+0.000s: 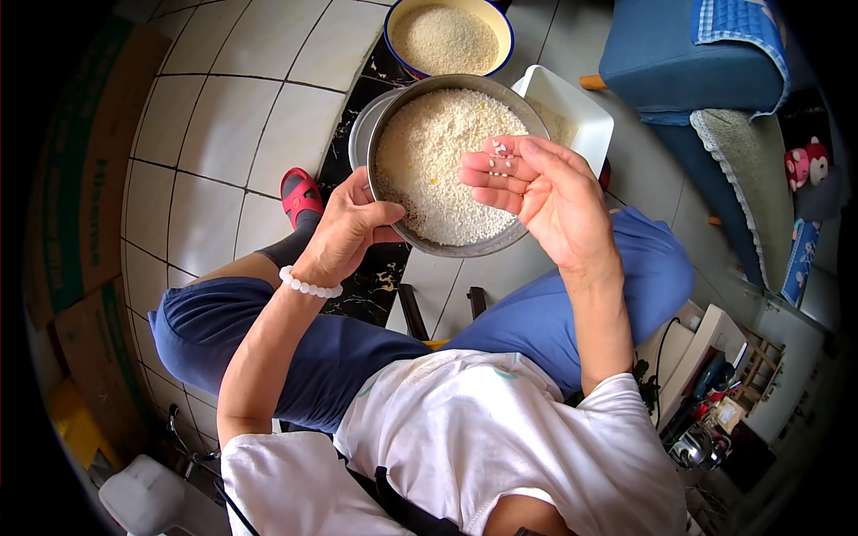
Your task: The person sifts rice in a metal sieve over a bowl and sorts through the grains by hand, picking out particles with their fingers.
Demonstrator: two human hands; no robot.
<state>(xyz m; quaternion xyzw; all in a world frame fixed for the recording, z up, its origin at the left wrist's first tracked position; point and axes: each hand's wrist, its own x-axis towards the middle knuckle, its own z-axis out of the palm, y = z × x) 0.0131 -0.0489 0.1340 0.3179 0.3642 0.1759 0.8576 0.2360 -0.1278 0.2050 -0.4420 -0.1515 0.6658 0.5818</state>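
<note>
A round metal-rimmed pan (514,239) holds a broad layer of white rice (447,134), with a few yellow bits among it. Small dark specks lie near its lower left edge; whether its bottom is mesh I cannot tell. My left hand (347,223), wearing a white bead bracelet (310,284), grips the pan's left rim, thumb on the inside. Over the right side of the pan, my right hand (559,192) is turned palm up with its fingers stretched out. Several white grains (500,163) rest on those fingers.
Beyond the pan stands a blue-rimmed enamel basin (390,36) heaped with rice. A white rectangular tub (597,134) with some grains sits partly under the pan, and a pale basin (357,125) shows at left. A blue chair (688,62) stands right; cardboard boxes (98,179) line the left.
</note>
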